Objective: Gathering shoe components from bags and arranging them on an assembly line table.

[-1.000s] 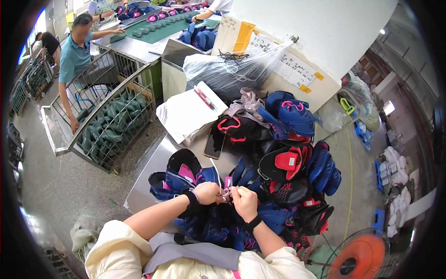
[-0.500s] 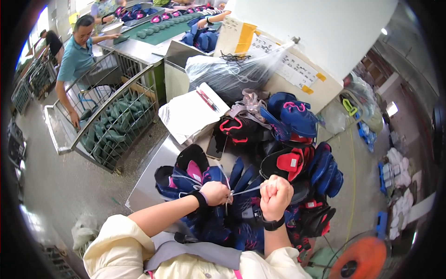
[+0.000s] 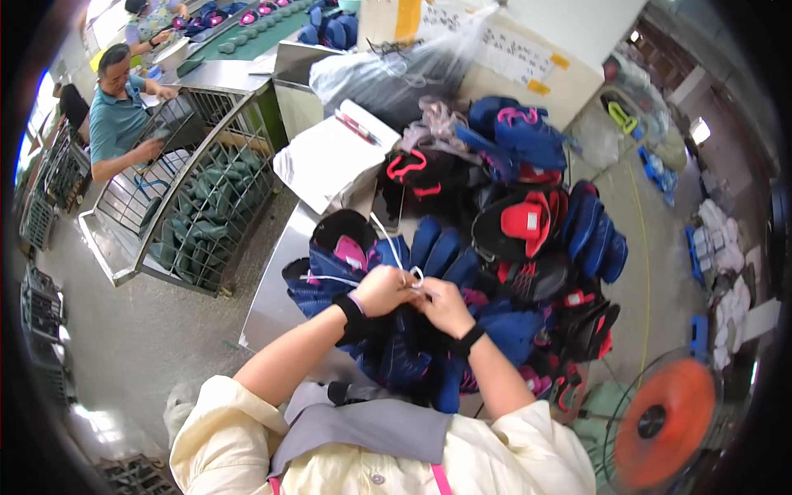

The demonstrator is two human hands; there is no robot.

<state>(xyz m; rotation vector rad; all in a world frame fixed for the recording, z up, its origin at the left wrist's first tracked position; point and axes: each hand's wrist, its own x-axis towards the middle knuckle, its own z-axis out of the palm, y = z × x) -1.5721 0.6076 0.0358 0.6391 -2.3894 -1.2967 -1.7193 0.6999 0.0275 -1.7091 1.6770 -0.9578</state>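
Both hands meet over a bundle of navy-blue shoe uppers [image 3: 402,355] with pink details, lying on the table in front of me. My left hand [image 3: 382,290] is closed, pinching a white cord [image 3: 333,280] that loops around the uppers. Right beside it, my right hand [image 3: 444,308] has its fingertips closed on the same cord. A small loop of cord stands up between the fingers, and one end sticks up and away. Part of the cord is hidden under the hands and among the uppers.
More blue uppers [image 3: 528,136] and black-and-red uppers [image 3: 524,224] pile up at the right. Behind lie white papers [image 3: 326,165] with pens and a dark phone [image 3: 388,202]. A fan [image 3: 660,422] stands at lower right. A co-worker [image 3: 118,124] is by a metal cage cart [image 3: 124,276] of green shoe lasts.
My right hand has come left and down from holding the cord stretched out, and now meets my left hand. The co-worker's arms have drawn in. My view has shifted slightly.
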